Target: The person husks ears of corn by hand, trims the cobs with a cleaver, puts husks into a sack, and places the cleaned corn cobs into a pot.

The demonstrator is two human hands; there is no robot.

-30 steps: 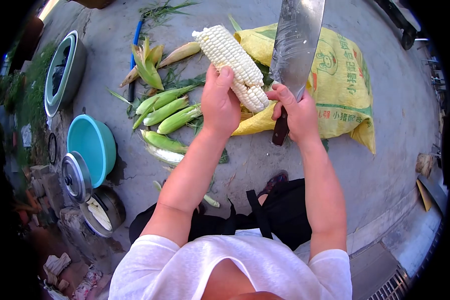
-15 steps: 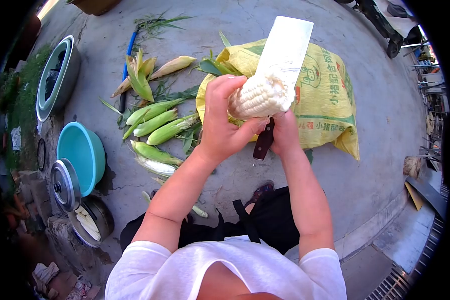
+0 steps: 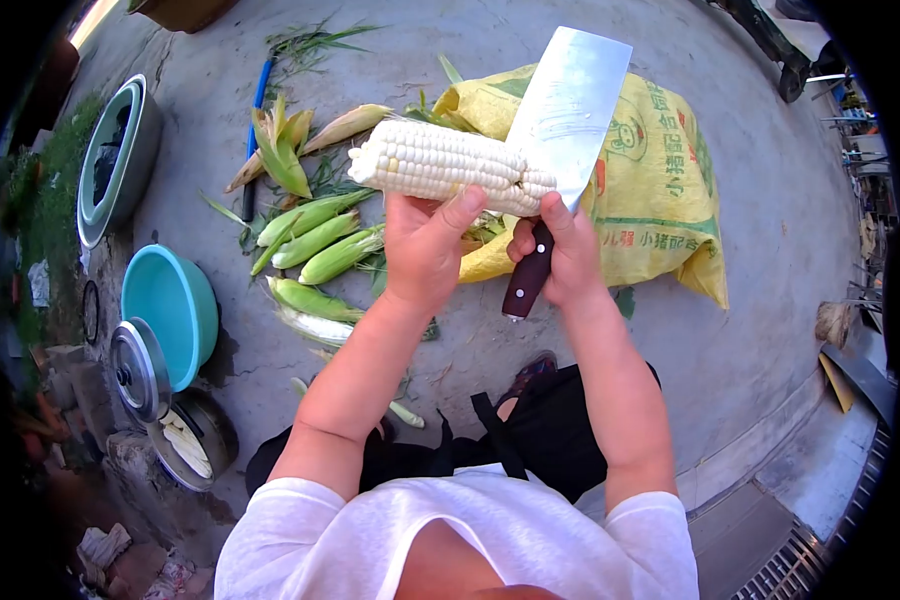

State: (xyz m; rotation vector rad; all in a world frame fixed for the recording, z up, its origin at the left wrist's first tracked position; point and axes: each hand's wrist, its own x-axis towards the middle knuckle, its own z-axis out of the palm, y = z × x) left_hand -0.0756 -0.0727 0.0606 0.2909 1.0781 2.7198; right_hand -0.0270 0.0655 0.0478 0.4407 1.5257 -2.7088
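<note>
A husked ear of white corn (image 3: 440,162) lies lengthwise across the front of me, with my left hand (image 3: 428,245) wrapped around it from below. Its right end shows a dark damaged patch near the cleaver. My right hand (image 3: 570,262) grips the dark riveted handle of a cleaver (image 3: 572,105), whose broad blade points up and away. The right thumb lies at the corn's right end, beside the blade. Under the blade is a yellow printed sack (image 3: 660,190). Several unhusked ears of corn (image 3: 315,240) lie on the ground left of my hands.
Loose husks (image 3: 285,150) and a blue-handled tool (image 3: 260,95) lie beyond the corn. To the left stand a turquoise basin (image 3: 205,310), a metal pot (image 3: 220,440) with pale corn inside, its lid (image 3: 140,370) leaning there, and an oval tub (image 3: 142,150).
The corn has swung from pointing toward me to lying sideways, its far end now to the left. My left hand has shifted beneath it. The cleaver blade has turned slightly.
</note>
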